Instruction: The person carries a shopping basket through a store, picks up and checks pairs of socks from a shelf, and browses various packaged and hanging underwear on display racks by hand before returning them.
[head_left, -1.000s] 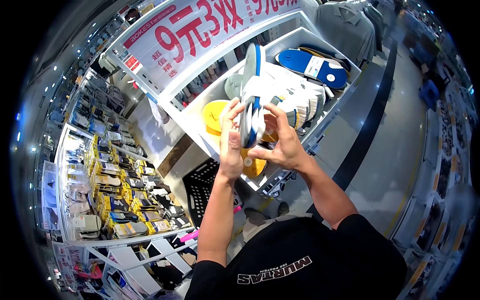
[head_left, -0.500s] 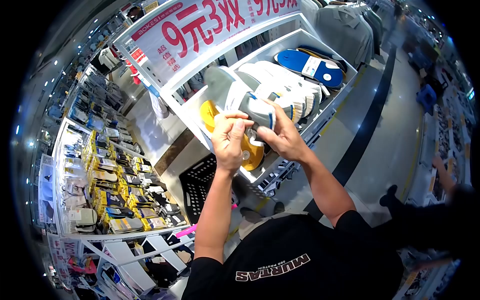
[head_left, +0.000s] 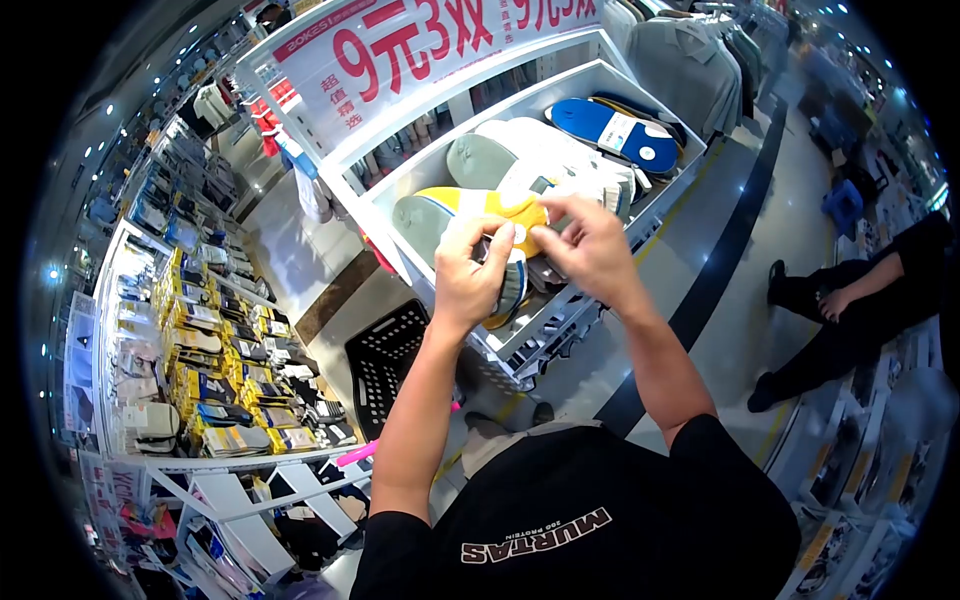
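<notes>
A yellow insole with a white label band lies across my hands above the white bin. My left hand is closed on its near edge, thumb on top by a small round white mark. At the insole's right end, my right hand pinches the tip between thumb and fingers; this hand is slightly blurred. Just beneath, a grey insole rests in the bin, partly covered by the yellow one. Another grey insole leans behind it, beside a row of white insoles.
Blue insoles fill the far end of the white bin. A red-lettered sign stands behind. Below left sits a black perforated basket with a pink handle. Packed sock shelves line the left; a person in black is at right.
The grey insole that both hands held is now down in the bin. A yellow insole from the bin is now in my hands. The person at right shows more fully.
</notes>
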